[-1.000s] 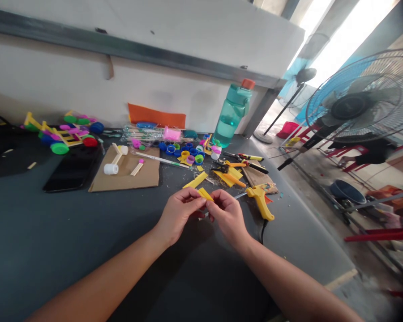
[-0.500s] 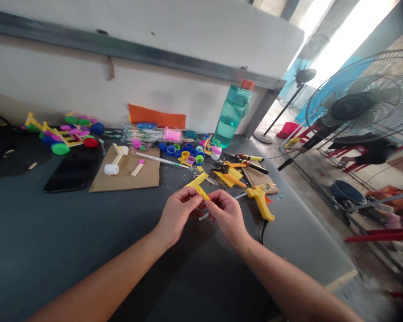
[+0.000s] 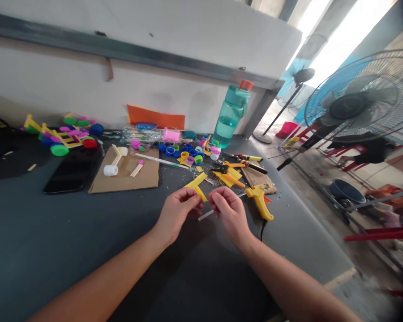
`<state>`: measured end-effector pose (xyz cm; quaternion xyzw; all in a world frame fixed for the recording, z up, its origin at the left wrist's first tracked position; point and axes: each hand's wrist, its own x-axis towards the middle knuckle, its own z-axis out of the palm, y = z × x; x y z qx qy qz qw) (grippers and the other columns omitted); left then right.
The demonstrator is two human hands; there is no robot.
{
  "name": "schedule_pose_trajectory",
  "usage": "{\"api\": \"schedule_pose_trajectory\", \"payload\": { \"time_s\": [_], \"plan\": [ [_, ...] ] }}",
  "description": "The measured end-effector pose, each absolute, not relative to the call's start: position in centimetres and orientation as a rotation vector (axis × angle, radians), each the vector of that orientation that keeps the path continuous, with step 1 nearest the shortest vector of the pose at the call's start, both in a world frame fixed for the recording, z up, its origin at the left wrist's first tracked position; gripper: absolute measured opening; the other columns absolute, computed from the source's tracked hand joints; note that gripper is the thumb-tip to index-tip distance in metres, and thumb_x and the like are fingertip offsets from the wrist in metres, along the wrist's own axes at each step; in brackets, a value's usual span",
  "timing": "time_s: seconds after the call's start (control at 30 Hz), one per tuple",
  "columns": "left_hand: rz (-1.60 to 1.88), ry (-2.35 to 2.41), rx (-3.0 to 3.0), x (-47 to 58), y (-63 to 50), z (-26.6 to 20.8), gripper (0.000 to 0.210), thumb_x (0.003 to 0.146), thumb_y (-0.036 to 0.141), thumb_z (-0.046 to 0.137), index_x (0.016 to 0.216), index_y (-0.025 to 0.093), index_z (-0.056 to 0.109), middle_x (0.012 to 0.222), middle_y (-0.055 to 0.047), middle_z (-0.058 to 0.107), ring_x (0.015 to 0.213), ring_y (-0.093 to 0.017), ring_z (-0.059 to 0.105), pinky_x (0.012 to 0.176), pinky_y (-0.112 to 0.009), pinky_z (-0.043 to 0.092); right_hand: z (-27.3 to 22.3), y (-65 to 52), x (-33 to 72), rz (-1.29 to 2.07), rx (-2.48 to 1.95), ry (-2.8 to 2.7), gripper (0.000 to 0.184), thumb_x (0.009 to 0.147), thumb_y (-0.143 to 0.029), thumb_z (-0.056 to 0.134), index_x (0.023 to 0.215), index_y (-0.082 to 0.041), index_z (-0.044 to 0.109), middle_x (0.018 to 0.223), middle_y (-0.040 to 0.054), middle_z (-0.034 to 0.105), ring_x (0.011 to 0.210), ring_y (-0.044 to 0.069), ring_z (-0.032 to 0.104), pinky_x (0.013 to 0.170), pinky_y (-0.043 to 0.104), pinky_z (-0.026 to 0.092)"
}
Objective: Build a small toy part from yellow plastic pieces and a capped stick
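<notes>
My left hand (image 3: 179,212) pinches a narrow yellow strip (image 3: 200,194) between thumb and fingers above the dark table. A second yellow strip (image 3: 197,180) meets it at an angle; whether the two are joined I cannot tell. Just to the right, my right hand (image 3: 230,210) is closed, thumb against curled fingers, apart from the strip's end. What it holds, if anything, is hidden. A pale, translucent stick (image 3: 206,215) shows between the hands, in line with the back of a yellow glue gun (image 3: 260,201) lying right of my right hand.
Behind the hands are coloured bottle caps (image 3: 190,154), orange-handled pliers (image 3: 229,172) and a teal bottle (image 3: 231,116). To the left, cardboard (image 3: 144,183) bears small stick pieces, beside a black phone (image 3: 69,174) and colourful assembled models (image 3: 65,136). A fan (image 3: 347,106) stands beyond the table.
My right hand has let go of the yellow strip's end and drawn slightly right, leaving a gap. My left hand keeps its pinch, and more of the pale stick shows.
</notes>
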<state>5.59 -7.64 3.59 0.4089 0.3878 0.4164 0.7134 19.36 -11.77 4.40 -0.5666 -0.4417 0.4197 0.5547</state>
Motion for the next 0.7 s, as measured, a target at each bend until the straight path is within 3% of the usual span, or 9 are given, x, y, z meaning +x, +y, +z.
{"api": "schedule_pose_trajectory", "payload": {
  "time_s": [0.13,0.23,0.3,0.4,0.5,0.7],
  "plan": [
    [0.922,0.894,0.907,5.3,-7.1,3.2,0.019,0.070,0.031,0.073,0.073,0.015,0.065,0.073,-0.002,0.063,0.067,-0.012,0.058,0.054,-0.021,0.051,7.4,-11.2,23.4,0.579,-1.555,-1.267,0.023,0.083,-0.038,0.055,0.096,-0.020,0.056,0.079,0.0013,0.060,0.062,0.013,0.053,0.055,0.025,0.043],
    [0.948,0.918,0.911,4.9,-6.7,3.0,0.021,0.071,0.033,0.073,0.075,0.015,0.064,0.073,-0.002,0.063,0.067,-0.011,0.058,0.054,-0.019,0.050,9.4,-11.5,27.6,0.071,-2.033,-1.477,0.027,0.083,-0.040,0.055,0.099,-0.020,0.057,0.087,0.0052,0.064,0.081,0.021,0.060,0.074,0.034,0.046],
    [0.968,0.929,0.913,4.7,-6.4,2.9,0.022,0.071,0.034,0.073,0.075,0.015,0.064,0.073,-0.001,0.063,0.067,-0.011,0.059,0.054,-0.019,0.050,9.5,-11.9,29.5,-0.118,-2.433,-1.509,0.037,0.084,-0.045,0.053,0.106,-0.016,0.057,0.099,0.0128,0.064,0.094,0.030,0.061,0.080,0.041,0.046],
    [0.990,0.948,0.926,4.6,-6.2,2.7,0.023,0.070,0.035,0.073,0.075,0.015,0.064,0.073,-0.001,0.063,0.067,-0.012,0.059,0.055,-0.021,0.052,8.1,-12.4,30.9,-0.043,-2.826,-1.513,0.058,0.082,-0.055,0.053,0.114,-0.007,0.054,0.108,0.0232,0.061,0.101,0.037,0.061,0.080,0.043,0.046],
    [1.018,0.946,0.961,4.5,-6.1,2.5,0.023,0.070,0.035,0.073,0.076,0.015,0.064,0.072,-0.001,0.063,0.068,-0.012,0.060,0.055,-0.022,0.052,6.0,-12.6,31.3,0.094,-2.942,-1.500,0.067,0.081,-0.059,0.053,0.119,-0.004,0.051,0.110,0.0250,0.060,0.101,0.036,0.063,0.077,0.042,0.048],
    [1.048,0.940,0.992,4.4,-5.9,2.4,0.021,0.068,0.033,0.072,0.075,0.015,0.065,0.071,-0.001,0.064,0.067,-0.013,0.060,0.054,-0.022,0.051,4.5,-13.2,32.0,0.117,-2.865,-1.493,0.039,0.083,-0.040,0.052,0.104,-0.008,0.061,0.100,0.0215,0.067,0.095,0.032,0.065,0.074,0.036,0.048]
  ]
}}
